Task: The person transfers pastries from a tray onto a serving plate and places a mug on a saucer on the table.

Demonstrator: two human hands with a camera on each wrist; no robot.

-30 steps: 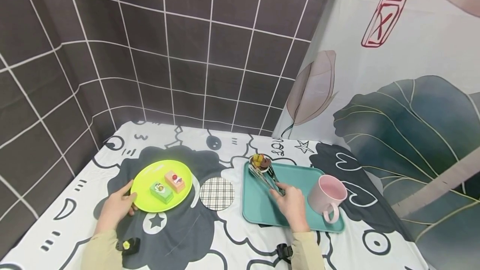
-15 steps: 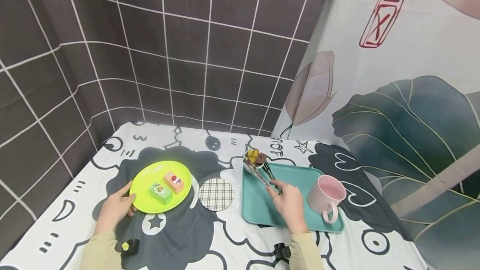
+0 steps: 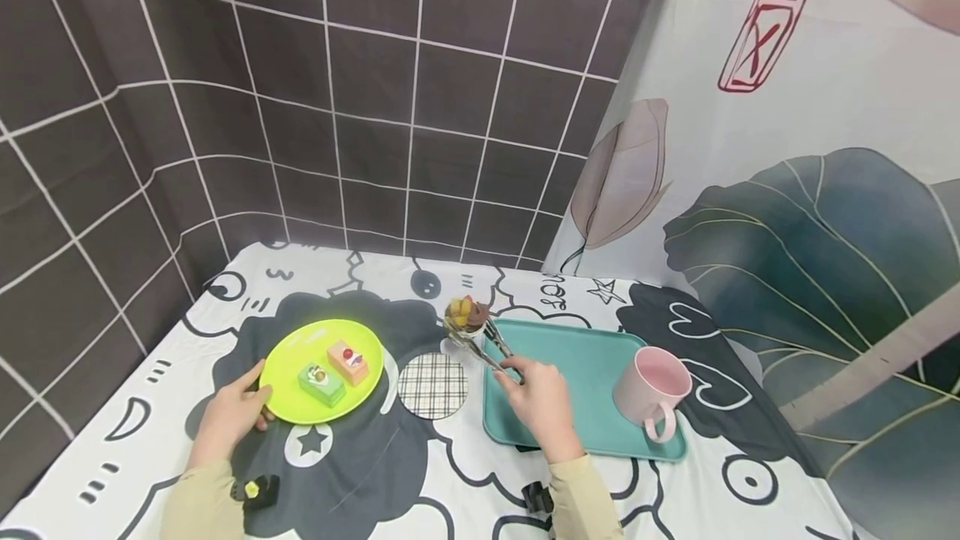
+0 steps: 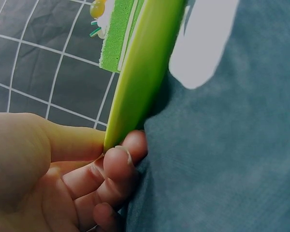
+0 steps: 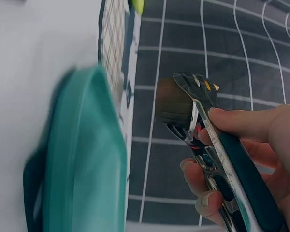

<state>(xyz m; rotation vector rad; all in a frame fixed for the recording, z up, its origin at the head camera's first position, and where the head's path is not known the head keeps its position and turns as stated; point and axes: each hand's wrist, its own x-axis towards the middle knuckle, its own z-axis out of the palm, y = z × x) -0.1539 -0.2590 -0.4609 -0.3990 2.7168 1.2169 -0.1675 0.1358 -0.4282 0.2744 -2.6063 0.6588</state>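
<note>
My left hand pinches the left rim of a lime-green plate, thumb on top and fingers underneath in the left wrist view. On the plate lie a green toy cake slice and a pink-orange one topped with a red berry. My right hand grips metal tongs around their handles. Between the tongs' tips is a small toy cupcake with yellow fruit and brown cream; its ridged brown side faces the right wrist camera. It hangs off the tray's back left corner, beyond the coaster.
A teal tray lies at the right, bearing a pink mug on its right end. The round plaid coaster sits between plate and tray. A dark tiled-pattern curtain rises behind the cloth-covered table.
My right hand has carried the tongs and cupcake up and leftward, from over the tray's back left corner to beyond its left edge. My left hand and the plate stay put.
</note>
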